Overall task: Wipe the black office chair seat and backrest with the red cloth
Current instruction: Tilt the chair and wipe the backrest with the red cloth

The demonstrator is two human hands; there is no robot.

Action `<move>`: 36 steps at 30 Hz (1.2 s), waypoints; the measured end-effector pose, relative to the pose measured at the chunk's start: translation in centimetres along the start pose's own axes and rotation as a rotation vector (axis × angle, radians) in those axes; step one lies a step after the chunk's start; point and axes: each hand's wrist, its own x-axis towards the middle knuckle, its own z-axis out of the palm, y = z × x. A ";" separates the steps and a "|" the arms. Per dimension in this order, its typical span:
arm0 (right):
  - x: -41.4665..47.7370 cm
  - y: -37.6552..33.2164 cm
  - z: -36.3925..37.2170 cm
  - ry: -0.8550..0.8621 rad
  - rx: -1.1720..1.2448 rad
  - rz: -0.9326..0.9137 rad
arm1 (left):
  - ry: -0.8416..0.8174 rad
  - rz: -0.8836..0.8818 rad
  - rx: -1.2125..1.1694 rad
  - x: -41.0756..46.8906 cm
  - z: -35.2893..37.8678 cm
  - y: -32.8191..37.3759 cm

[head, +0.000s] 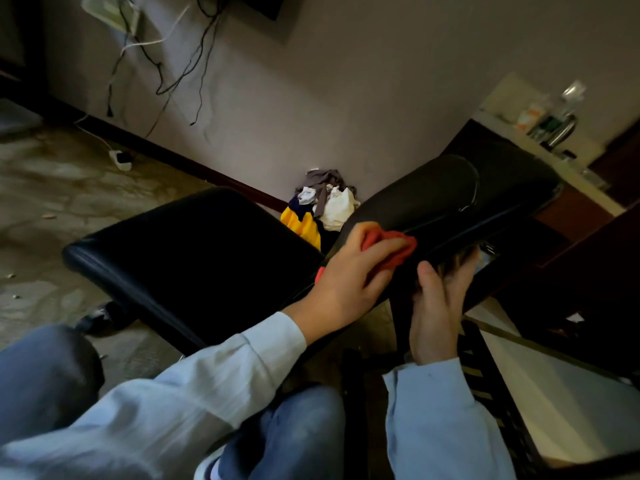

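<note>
Looks like a lived-in private room, a bedroom or a hotel room, not a workplace. Worn patterned carpet (52,202) meets a dark baseboard (194,164). At eleven o'clock loose cables (194,64) dangle down the wall from a pale box (110,12). A heap of clothes (322,202) sits in the corner at twelve, and a bottle (568,112) crowds a counter (502,129) at two. A black office chair (194,251) stands in the middle.
</note>
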 end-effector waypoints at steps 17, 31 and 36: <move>6.9 -0.8 -3.9 0.247 -0.109 0.067 | -0.195 0.246 0.092 12.4 2.1 1.7; 10.4 1.4 -7.1 0.200 -0.148 0.189 | -0.307 0.216 0.187 21.3 5.8 -3.0; 10.9 2.1 -7.3 0.226 -0.128 0.178 | -0.295 0.263 0.093 17.4 5.9 -2.5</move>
